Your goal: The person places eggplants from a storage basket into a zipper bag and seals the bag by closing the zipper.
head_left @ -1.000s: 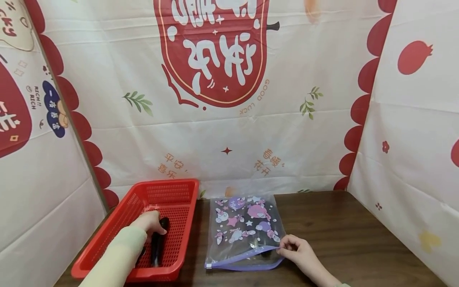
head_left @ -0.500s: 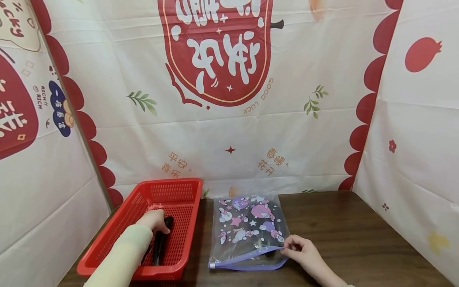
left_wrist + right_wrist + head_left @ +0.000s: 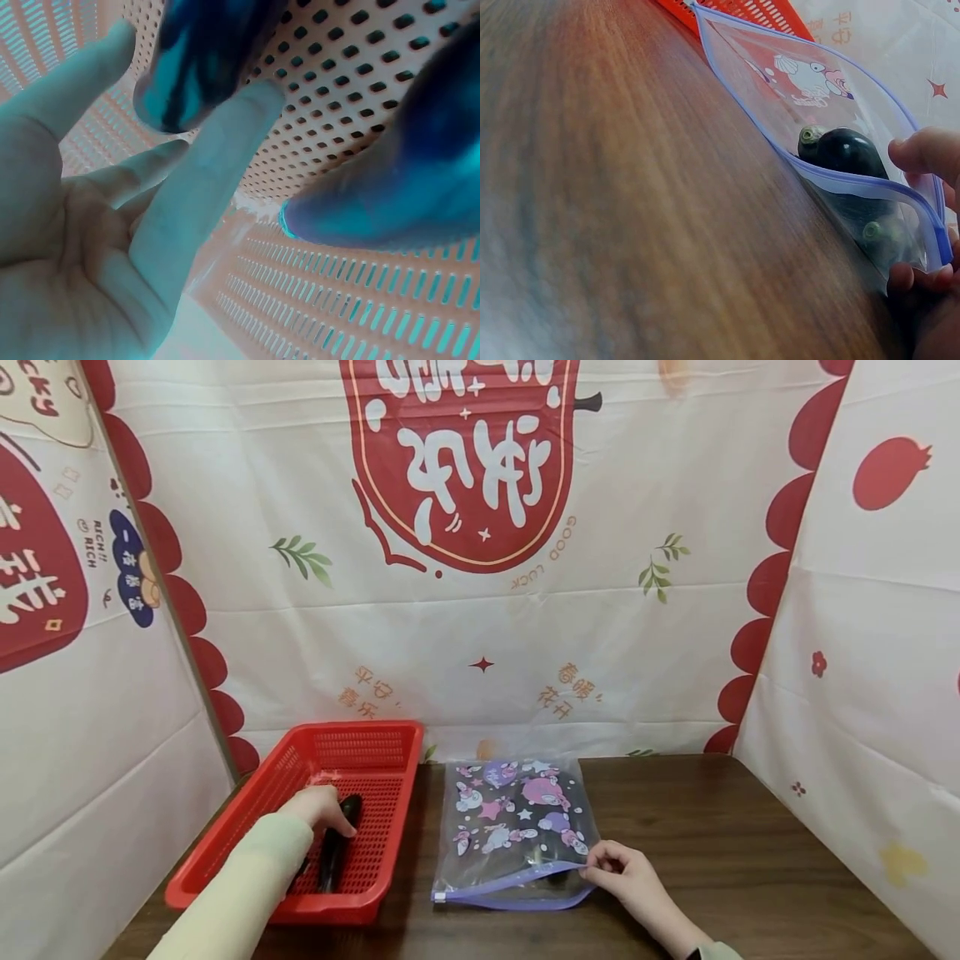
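Observation:
In the red basket (image 3: 390, 852), my left hand (image 3: 318, 810) reaches down over a long dark eggplant (image 3: 332, 864). In the left wrist view, the thumb and fingers are spread and fairly straight. The rounded tip of an eggplant (image 3: 176, 94) shows between them, with the index finger close to it; I cannot tell whether they touch. A second eggplant (image 3: 397, 176) lies to the right there. On the table, my right hand (image 3: 630, 881) pinches the rim of a clear, cartoon-printed zip bag (image 3: 487, 839) with a purple edge. The bag's mouth gapes, and dark eggplants (image 3: 847, 154) lie inside.
The brown wooden table (image 3: 675, 810) extends right of the bag. A printed cloth (image 3: 480, 710) hangs as a wall behind, with more cloth on both sides. The bag lies just right of the basket. A white zip slider (image 3: 439, 897) is at the bag's left corner.
The head view has shifted slightly. My left hand stays over the eggplant in the basket, and my right hand still holds the bag's rim.

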{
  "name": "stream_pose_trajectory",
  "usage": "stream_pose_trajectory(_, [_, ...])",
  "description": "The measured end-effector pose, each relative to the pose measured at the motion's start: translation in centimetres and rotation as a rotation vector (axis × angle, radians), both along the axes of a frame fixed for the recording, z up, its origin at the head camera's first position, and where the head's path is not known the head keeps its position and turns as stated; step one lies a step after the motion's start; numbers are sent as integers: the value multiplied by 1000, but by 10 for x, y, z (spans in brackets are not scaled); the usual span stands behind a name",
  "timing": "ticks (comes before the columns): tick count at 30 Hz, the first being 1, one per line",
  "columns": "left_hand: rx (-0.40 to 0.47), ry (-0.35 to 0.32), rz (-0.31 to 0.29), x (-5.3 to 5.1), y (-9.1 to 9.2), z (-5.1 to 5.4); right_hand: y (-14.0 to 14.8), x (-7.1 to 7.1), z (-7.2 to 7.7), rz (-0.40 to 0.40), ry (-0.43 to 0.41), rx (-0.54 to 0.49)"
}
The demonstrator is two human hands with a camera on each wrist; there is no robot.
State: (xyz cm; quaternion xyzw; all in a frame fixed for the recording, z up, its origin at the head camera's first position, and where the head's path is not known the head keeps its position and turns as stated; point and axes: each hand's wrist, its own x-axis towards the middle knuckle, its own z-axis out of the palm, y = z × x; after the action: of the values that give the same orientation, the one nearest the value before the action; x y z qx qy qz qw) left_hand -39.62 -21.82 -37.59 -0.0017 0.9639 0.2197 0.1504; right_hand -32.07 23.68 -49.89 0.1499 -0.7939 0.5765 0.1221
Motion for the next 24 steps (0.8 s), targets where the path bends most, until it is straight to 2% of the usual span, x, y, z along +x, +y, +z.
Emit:
stream_pose_trajectory(4, [105, -146, 10, 6, 5, 2, 1, 1, 0, -25, 1, -3])
stream_pose_trajectory(7, [137, -197, 39, 11, 4, 1, 0, 0, -1, -11, 14, 0])
stream_pose_trajectory(14, [211, -196, 91, 12, -2, -6, -2, 1, -6, 3, 9, 1])
stream_pose_trajectory(17, [229, -168, 97, 12, -3, -8, -1, 2, -6, 0, 6, 0])
stream_pose_trajectory(24, [209, -106, 45, 3, -7, -9, -2, -1, -2, 8, 34, 1])
